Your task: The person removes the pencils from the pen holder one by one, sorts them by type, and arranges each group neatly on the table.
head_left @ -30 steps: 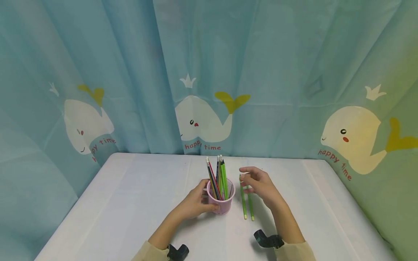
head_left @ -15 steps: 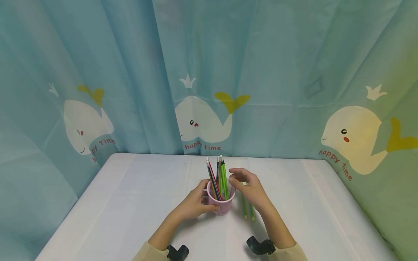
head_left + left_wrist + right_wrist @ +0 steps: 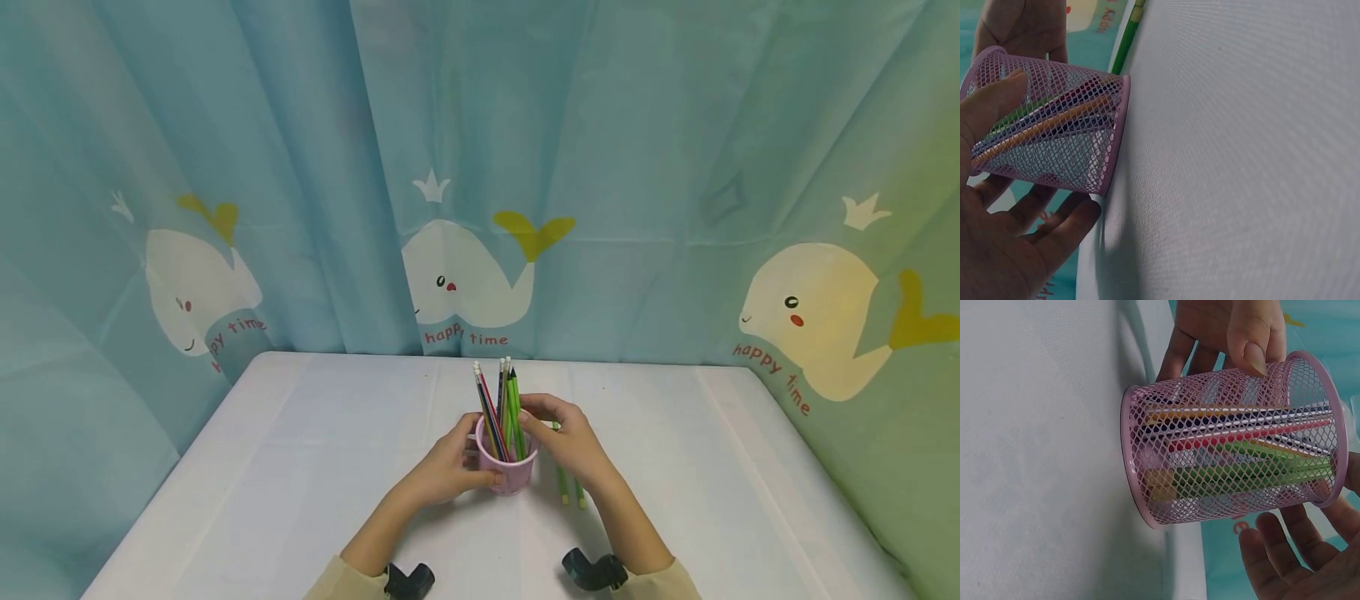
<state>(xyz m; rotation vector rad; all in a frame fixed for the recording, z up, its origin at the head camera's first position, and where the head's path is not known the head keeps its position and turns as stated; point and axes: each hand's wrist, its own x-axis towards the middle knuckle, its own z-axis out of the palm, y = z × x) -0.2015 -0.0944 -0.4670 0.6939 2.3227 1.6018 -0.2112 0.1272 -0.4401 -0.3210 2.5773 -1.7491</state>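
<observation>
A pink mesh pencil cup [image 3: 510,479] stands on the table, with several pencils [image 3: 495,412] upright in it, some of them green pencils [image 3: 1241,478]. My left hand [image 3: 442,471] grips the cup from the left, its thumb across the front and its fingers round the far side. From the right, my right hand [image 3: 573,437] reaches to the rim, thumb and index finger apart beside the green pencils. Its other fingers [image 3: 1310,540] lie loosely bent along the cup's side. Two more green pencils [image 3: 562,487] lie on the table, partly hidden below the right hand.
The white table [image 3: 315,467] ends at the back against a blue curtain [image 3: 637,167] printed with whales. Dark wrist cameras [image 3: 596,571] are worn on both forearms, just above the tabletop.
My right hand has moved left from above the two loose green pencils to the cup's rim beside the standing ones. My left hand and the cup have stayed in place.
</observation>
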